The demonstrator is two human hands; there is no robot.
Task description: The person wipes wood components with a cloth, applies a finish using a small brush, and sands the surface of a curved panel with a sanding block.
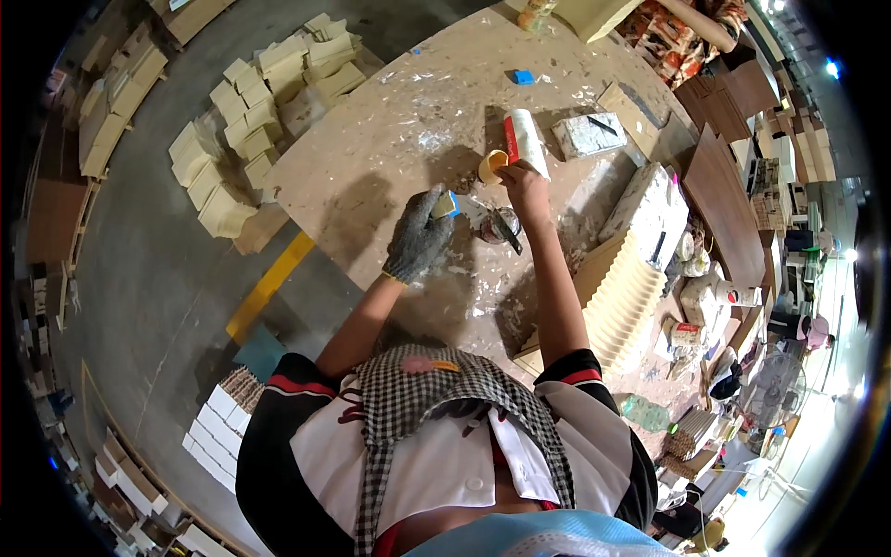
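My left hand [419, 239], in a grey knit glove, is closed around a small blue and pale-yellow block [445, 205], possibly a sanding sponge. My bare right hand [527, 193] pinches the rim of a small orange-yellow cup-shaped cap [492, 167], its hollow side showing. Just beyond this hand, a white and red cylinder [522, 139] lies on the worktable [390, 121]. Between my forearms sits a small round container [497, 226] with a dark-handled tool [509, 234] across it. What the container holds is too small to make out.
A white-smeared block [590, 135] and a blue piece [523, 77] lie farther back. Right of my arm are ridged cream mouldings [617, 292] and a large white-smeared block [640, 204]. Another person's arm [701, 23] shows at the far right. Stacked cream pieces [246, 121] stand left.
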